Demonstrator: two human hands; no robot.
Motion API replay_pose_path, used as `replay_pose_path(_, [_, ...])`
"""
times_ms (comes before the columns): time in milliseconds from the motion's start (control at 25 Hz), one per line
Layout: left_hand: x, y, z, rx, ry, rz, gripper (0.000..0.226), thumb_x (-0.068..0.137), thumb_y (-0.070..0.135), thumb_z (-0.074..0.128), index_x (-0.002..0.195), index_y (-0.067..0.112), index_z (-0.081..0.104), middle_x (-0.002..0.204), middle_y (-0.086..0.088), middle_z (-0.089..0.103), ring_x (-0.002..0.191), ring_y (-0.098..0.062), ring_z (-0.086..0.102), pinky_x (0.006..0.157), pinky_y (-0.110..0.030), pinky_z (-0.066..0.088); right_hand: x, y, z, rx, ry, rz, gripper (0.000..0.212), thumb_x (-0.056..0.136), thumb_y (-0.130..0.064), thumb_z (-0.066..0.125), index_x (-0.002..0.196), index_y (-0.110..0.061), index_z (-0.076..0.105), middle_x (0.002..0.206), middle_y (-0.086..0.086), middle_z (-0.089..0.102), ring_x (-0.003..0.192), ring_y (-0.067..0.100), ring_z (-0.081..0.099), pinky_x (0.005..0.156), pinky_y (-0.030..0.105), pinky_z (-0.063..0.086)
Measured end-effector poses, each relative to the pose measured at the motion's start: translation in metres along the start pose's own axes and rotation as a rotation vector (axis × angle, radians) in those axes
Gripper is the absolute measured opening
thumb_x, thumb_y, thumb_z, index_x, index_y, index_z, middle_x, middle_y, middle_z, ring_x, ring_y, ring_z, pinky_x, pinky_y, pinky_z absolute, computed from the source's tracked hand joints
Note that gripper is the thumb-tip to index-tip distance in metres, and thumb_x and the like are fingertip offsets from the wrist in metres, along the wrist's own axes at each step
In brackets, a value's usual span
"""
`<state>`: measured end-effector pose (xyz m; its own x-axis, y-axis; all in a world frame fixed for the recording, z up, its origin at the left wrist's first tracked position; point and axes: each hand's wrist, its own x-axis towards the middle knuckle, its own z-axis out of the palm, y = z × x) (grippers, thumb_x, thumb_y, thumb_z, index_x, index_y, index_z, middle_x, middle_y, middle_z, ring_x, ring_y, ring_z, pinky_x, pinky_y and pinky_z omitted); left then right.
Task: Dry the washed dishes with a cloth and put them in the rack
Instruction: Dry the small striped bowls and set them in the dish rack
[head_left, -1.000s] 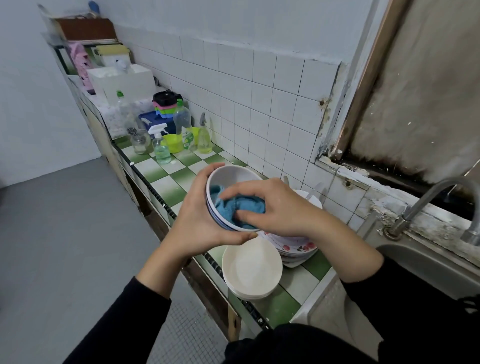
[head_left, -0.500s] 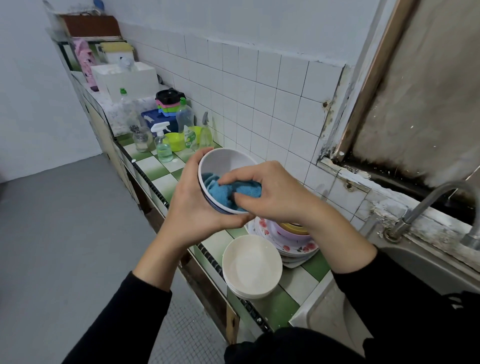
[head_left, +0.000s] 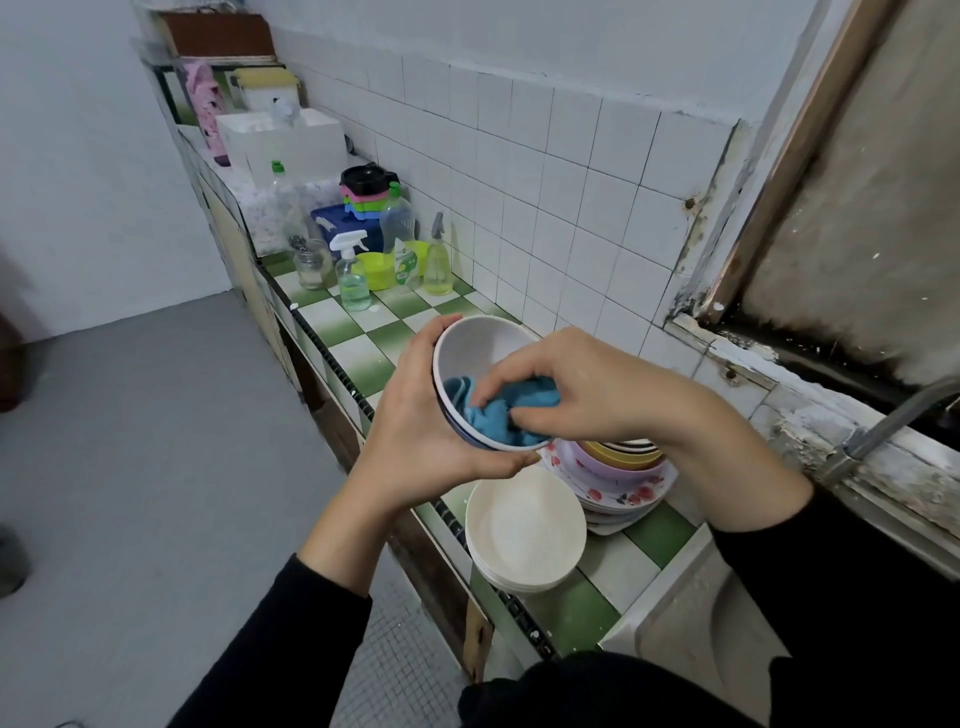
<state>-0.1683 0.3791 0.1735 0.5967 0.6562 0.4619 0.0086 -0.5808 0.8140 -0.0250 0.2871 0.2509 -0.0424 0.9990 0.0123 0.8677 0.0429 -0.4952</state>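
Green and white squares cover the long tabletop (head_left: 363, 358) beside a white tiled wall (head_left: 545, 182). Above it, the left hand (head_left: 415, 421) holds a round white bowl with a blue outside (head_left: 478, 343). The bowl is tipped on its side, and the fingers and thumb curl round its rim. The right hand (head_left: 587, 384) grips a soft blue cloth (head_left: 488, 418), bunched up and pressed inside the bowl. Just below the bowl sits a stack of round white plates (head_left: 524, 525), near the front edge. Beside them is a pile of purple and yellow bowls (head_left: 618, 462) on a flowered plate (head_left: 636, 493). Clear spray bottles (head_left: 353, 280) stand farther along. A grey metal tap (head_left: 883, 421) is on the right.
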Motion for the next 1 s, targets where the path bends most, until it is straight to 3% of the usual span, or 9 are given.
replay_pose_path(80, [0.000, 0.007, 0.002, 0.019, -0.011, 0.020, 0.108, 0.038, 0.051, 0.084, 0.133, 0.023, 0.041, 0.122, 0.009, 0.053, 0.113, -0.011, 0.056, 0.093, -0.034, 0.050, -0.001, 0.002, -0.007, -0.316, -0.045, 0.037, 0.038, 0.086, -0.014, 0.060, 0.108, -0.043, 0.067, 0.108, -0.009, 0.064, 0.098, 0.013, 0.057, 0.085, 0.035, 0.050])
replay_pose_path(160, [0.000, 0.011, 0.006, -0.026, -0.028, 0.038, 0.104, 0.041, 0.048, 0.085, 0.132, 0.022, 0.043, 0.122, 0.011, 0.055, 0.114, -0.009, 0.057, 0.093, -0.031, 0.050, 0.000, 0.003, -0.004, -0.464, 0.168, 0.082, 0.038, 0.089, -0.017, 0.057, 0.117, -0.042, 0.064, 0.115, -0.007, 0.063, 0.106, 0.016, 0.056, 0.087, 0.035, 0.048])
replay_pose_path(280, [0.005, 0.006, 0.004, -0.082, -0.024, 0.048, 0.104, 0.041, 0.041, 0.087, 0.132, 0.020, 0.043, 0.122, 0.008, 0.058, 0.114, -0.013, 0.059, 0.096, -0.036, 0.050, 0.004, 0.006, 0.020, 0.045, 0.480, 0.020, 0.040, 0.083, -0.011, 0.063, 0.115, -0.035, 0.069, 0.109, -0.006, 0.069, 0.099, 0.015, 0.062, 0.090, 0.038, 0.049])
replay_pose_path(440, [0.013, -0.001, -0.005, 0.006, -0.063, 0.055, 0.113, 0.036, 0.046, 0.090, 0.135, 0.021, 0.041, 0.124, 0.001, 0.057, 0.114, -0.020, 0.059, 0.093, -0.045, 0.051, -0.005, 0.007, 0.013, 0.263, 0.217, 0.006, 0.038, 0.078, -0.008, 0.068, 0.105, -0.034, 0.073, 0.098, -0.008, 0.072, 0.092, 0.012, 0.065, 0.089, 0.038, 0.052])
replay_pose_path(560, [0.015, 0.004, -0.001, 0.083, -0.112, 0.105, 0.115, 0.036, 0.055, 0.086, 0.136, 0.020, 0.041, 0.128, 0.005, 0.052, 0.118, -0.013, 0.053, 0.097, -0.033, 0.048, -0.012, 0.014, -0.006, -0.159, 0.005, -0.004, 0.035, 0.079, -0.017, 0.064, 0.105, -0.041, 0.070, 0.099, -0.008, 0.068, 0.093, 0.014, 0.061, 0.083, 0.041, 0.052])
replay_pose_path(640, [0.015, 0.008, 0.007, 0.078, -0.149, 0.115, 0.115, 0.037, 0.054, 0.084, 0.137, 0.019, 0.041, 0.130, 0.006, 0.050, 0.121, -0.012, 0.052, 0.098, -0.029, 0.046, -0.008, 0.015, -0.005, -0.419, 0.045, 0.102, 0.038, 0.085, -0.020, 0.059, 0.114, -0.044, 0.065, 0.107, -0.005, 0.063, 0.100, 0.020, 0.058, 0.084, 0.042, 0.050])
replay_pose_path(800, [0.021, 0.010, 0.013, 0.133, -0.153, 0.108, 0.114, 0.039, 0.056, 0.081, 0.138, 0.021, 0.038, 0.129, 0.011, 0.048, 0.119, -0.002, 0.050, 0.094, -0.012, 0.041, -0.002, 0.019, 0.016, -0.011, 0.401, 0.144, 0.043, 0.087, -0.011, 0.059, 0.123, -0.033, 0.065, 0.111, 0.001, 0.066, 0.103, 0.022, 0.060, 0.092, 0.041, 0.048])
replay_pose_path(920, [0.024, 0.005, 0.008, 0.166, -0.126, 0.067, 0.118, 0.036, 0.058, 0.080, 0.140, 0.022, 0.037, 0.128, 0.009, 0.047, 0.112, 0.000, 0.051, 0.089, -0.012, 0.043, -0.003, 0.016, 0.017, 0.395, 0.208, 0.195, 0.025, 0.087, -0.021, 0.058, 0.100, -0.036, 0.073, 0.105, -0.007, 0.070, 0.102, 0.012, 0.062, 0.096, 0.036, 0.048])
replay_pose_path(1000, [0.025, 0.003, 0.007, 0.163, -0.113, 0.066, 0.120, 0.035, 0.058, 0.080, 0.140, 0.021, 0.037, 0.128, 0.009, 0.047, 0.112, -0.001, 0.051, 0.089, -0.012, 0.043, -0.004, 0.015, 0.011, 0.442, 0.146, 0.169, 0.016, 0.085, -0.035, 0.057, 0.086, -0.034, 0.073, 0.098, -0.005, 0.071, 0.100, 0.014, 0.064, 0.095, 0.041, 0.049])
